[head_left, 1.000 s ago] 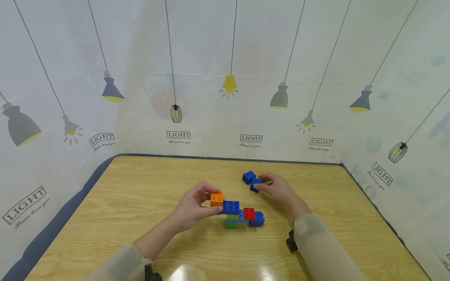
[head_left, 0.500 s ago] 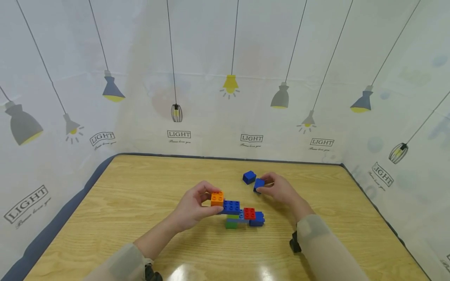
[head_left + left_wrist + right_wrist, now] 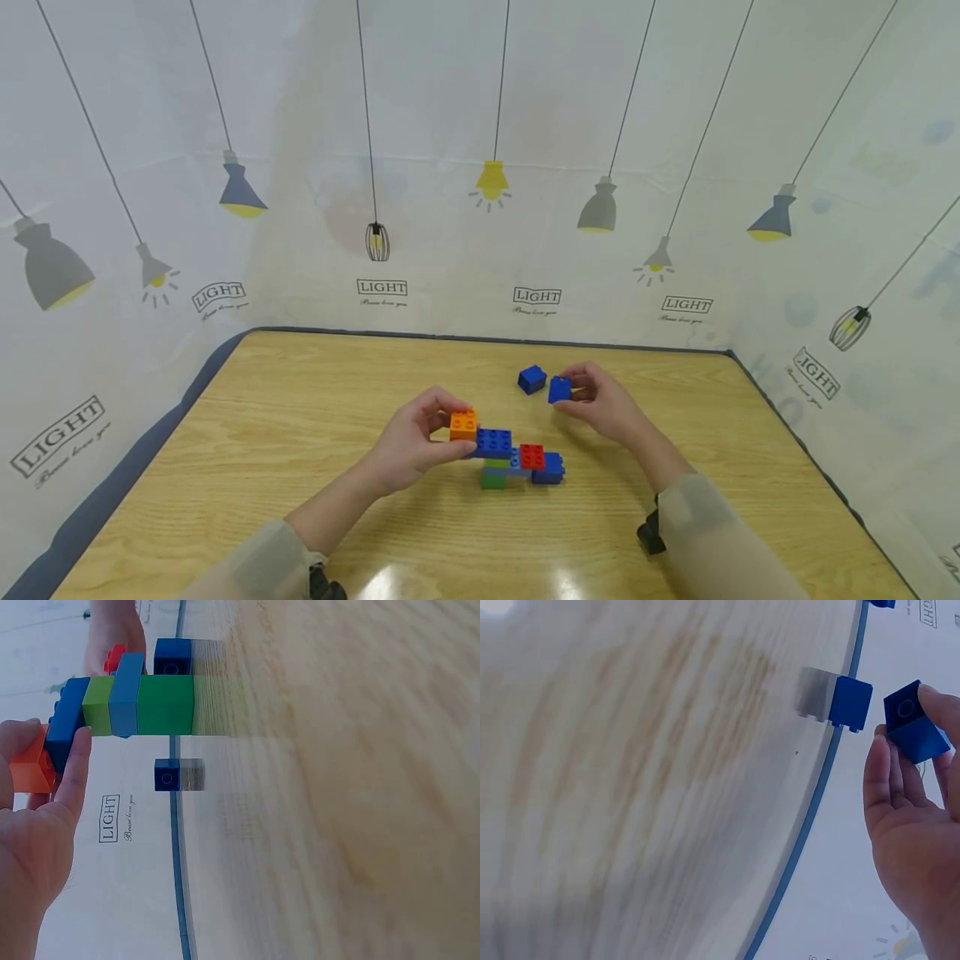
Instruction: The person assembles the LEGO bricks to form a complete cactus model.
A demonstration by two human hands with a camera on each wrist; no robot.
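Note:
My left hand pinches an orange toy brick at the top left of a brick structure. That orange brick sits on a long blue brick. Below, in the left wrist view, come a lime brick, a light blue brick and a green brick on the table. A red brick and another blue brick are at the structure's right. My right hand holds a blue brick between thumb and fingers, raised and tilted, its hollow underside showing in the right wrist view.
A loose blue brick lies on the wooden table, left of the right hand and behind the structure. White cloth walls with printed lamps stand round the table's back and sides.
My right hand has taken hold of the nearer loose blue brick, shifted it right, away from the other one, and turned it. The left hand and the structure stay in place.

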